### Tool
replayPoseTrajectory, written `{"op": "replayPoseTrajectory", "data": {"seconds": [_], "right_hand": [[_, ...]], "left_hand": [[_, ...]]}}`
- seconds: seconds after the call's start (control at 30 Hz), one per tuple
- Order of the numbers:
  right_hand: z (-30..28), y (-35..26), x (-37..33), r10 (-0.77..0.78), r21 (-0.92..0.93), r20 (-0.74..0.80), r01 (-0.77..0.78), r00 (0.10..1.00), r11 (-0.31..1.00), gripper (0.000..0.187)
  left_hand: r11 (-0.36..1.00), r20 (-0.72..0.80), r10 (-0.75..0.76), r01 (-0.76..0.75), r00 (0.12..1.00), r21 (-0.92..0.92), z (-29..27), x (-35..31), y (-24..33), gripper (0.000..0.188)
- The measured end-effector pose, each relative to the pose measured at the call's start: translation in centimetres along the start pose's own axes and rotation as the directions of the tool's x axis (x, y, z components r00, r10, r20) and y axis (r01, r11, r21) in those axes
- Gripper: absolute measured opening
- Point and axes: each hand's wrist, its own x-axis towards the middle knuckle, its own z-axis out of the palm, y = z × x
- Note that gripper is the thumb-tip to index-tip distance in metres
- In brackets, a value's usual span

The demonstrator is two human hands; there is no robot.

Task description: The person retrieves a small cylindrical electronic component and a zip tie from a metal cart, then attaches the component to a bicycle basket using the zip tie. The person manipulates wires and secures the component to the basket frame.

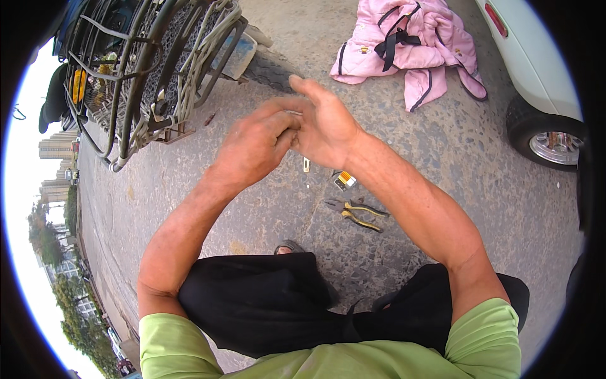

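In front of me, above the pavement, my two hands meet. My left hand (252, 142) has its fingers curled against the palm of the other; whether something small is pinched there is hidden. My right hand (328, 126) is held with its palm showing and one digit stretched out, its other fingers partly covered. Below the hands on the ground lie pliers (353, 213) with yellow and black handles, their jaws pointing left. A small yellow, black and white box (344, 180) sits just beyond them. Near my fingers is a small pale flat piece (307, 165) on the ground.
A vehicle with a metal-bar basket (136, 69) and a dark tyre (271, 71) stands at the far left. A pink quilted cover (404, 54) with black trim lies far off. On the right is a pale car (543, 57) with its wheel (549, 142).
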Motion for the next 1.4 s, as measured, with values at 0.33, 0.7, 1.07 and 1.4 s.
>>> {"op": "replayPoseTrajectory", "data": {"seconds": [0.33,0.7,1.07,1.4], "right_hand": [[-0.8,0.6,0.6,0.016,-0.015,0.048,-0.015,0.999,1.0,0.068],[-2.2,0.3,0.5,0.001,-0.138,-0.183,-0.027,0.983,0.99,0.03],[-2.4,-0.2,0.3,0.047,-0.232,-0.126,-0.075,0.991,0.97,0.018],[-2.5,-0.1,0.4,0.022,-0.145,-0.079,-0.033,0.997,0.989,0.016]], "left_hand": [[1.0,0.035,-0.021,0.021,0.999,-0.001,-0.1,-0.4,-0.7,0.013],[0.804,0.095,-0.435,0.433,0.896,-0.408,-2.0,-0.3,-1.4,0.016],[0.767,0.133,-0.476,0.484,0.869,-0.421,-2.5,-0.5,-0.9,0.02],[0.644,0.13,-0.519,0.486,0.845,-0.591,-1.8,-0.4,-1.6,0.022]]}}
